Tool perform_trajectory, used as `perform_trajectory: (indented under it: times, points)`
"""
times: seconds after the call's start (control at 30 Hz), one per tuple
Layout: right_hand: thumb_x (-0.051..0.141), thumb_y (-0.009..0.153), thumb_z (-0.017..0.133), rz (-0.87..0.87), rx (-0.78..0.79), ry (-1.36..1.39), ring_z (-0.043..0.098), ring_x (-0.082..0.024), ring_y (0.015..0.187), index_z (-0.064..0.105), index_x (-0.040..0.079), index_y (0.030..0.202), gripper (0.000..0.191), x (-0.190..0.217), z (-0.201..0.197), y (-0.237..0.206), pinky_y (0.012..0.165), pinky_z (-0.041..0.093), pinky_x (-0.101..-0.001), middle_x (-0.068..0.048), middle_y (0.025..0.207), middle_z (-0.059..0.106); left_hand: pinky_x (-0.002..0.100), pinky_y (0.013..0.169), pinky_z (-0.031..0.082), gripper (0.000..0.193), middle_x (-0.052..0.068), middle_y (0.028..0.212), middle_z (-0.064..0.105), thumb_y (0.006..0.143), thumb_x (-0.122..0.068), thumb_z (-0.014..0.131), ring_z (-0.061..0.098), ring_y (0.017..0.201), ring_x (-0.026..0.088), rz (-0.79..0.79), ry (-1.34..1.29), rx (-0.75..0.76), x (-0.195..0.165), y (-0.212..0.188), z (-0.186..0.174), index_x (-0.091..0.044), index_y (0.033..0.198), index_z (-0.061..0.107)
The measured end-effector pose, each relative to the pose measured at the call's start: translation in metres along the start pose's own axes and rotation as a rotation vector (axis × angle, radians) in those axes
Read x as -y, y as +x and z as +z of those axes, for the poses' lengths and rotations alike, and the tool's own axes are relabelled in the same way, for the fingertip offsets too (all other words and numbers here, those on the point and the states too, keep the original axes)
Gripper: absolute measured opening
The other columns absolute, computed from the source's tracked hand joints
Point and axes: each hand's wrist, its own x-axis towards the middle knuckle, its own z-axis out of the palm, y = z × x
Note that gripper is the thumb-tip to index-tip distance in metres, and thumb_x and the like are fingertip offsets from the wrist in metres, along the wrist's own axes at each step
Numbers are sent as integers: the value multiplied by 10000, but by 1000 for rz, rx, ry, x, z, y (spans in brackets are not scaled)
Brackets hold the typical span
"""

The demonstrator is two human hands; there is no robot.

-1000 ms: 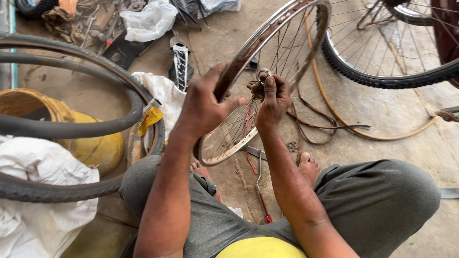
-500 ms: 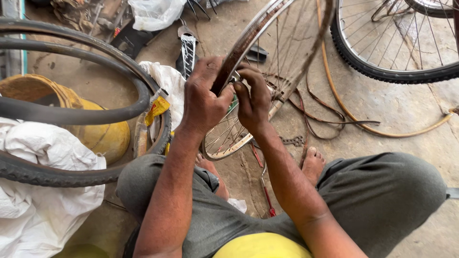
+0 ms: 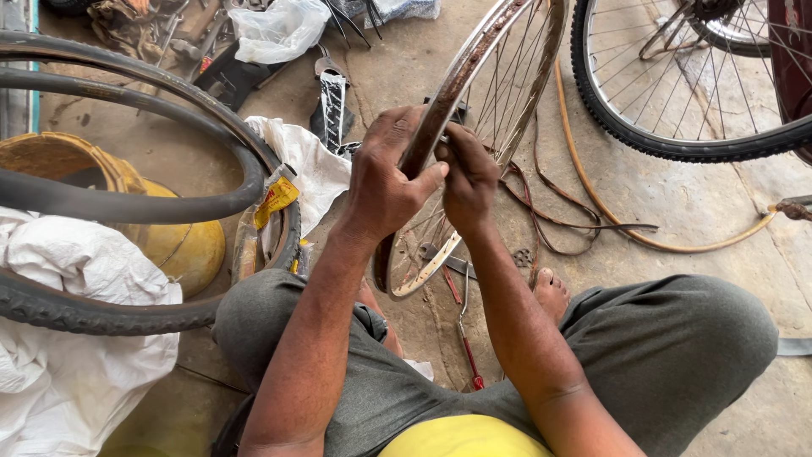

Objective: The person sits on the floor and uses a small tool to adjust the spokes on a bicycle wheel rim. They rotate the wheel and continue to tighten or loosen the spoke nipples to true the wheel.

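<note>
Black tyre [image 3: 127, 313] lies far left over a yellow tub [image 3: 182, 250]. Left hand [image 3: 385, 182] wraps the bare rim [image 3: 448, 101], held upright mid-frame; right hand [image 3: 469, 178] pinches its edge. Another wheel [image 3: 677, 144] stands right.

A dusty concrete floor [image 3: 677, 203] is strewn with things — a black tyre [image 3: 127, 313], white sacks [image 3: 68, 372], a red-handled tool [image 3: 468, 360].

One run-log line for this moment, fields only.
left hand: grips bare wheel rim | right hand: fingers pinched at rim's inner side | rim: tilted, lower edge near floor | nearby: black tyre, yellow tub
</note>
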Motion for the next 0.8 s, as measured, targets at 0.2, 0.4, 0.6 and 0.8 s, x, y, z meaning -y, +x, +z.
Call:
perform_trajectory:
  times: [0.2, 0.4, 0.6, 0.8]
  points:
    - [5, 1023, 686, 64, -206, 394, 730, -209, 1066, 724, 23, 1205, 187, 8, 11, -9, 923, 643, -327, -166, 1199, 723, 483, 1102, 517, 666, 207, 1313, 609, 869, -247, 822, 616, 1257, 346, 28, 30, -9, -7, 4, -1, 19, 1410, 540]
    - [94, 1015, 686, 86, -466, 261, 783, -247, 932, 723, 38, 1154, 154, 21, 3, -3, 791, 718, -381, -170, 1060, 755, 432, 1067, 567, 645, 145, 1183, 630, 822, -117, 728, 664, 1152, 298, -49, -89, 12, -10, 4, -5, 14, 1421, 531]
    - [83, 1095, 616, 23, -91, 171, 767, -242, 1019, 707, 31, 1180, 135, 13, -6, 17, 899, 715, -385, -151, 1093, 737, 404, 894, 598, 554, 132, 1108, 613, 840, -102, 735, 672, 989, 262, -60, -64, 37, -21, 1, -7, 15, 1350, 554]
    - [124, 1124, 576, -28, 31, 162, 732, -198, 1049, 681, 56, 1253, 180, 19, 8, 4, 920, 678, -335, -120, 1160, 731, 380, 803, 619, 435, 126, 1050, 596, 889, -146, 752, 653, 908, 236, -199, 41, 122, -14, 10, -16, -7, 1251, 556]
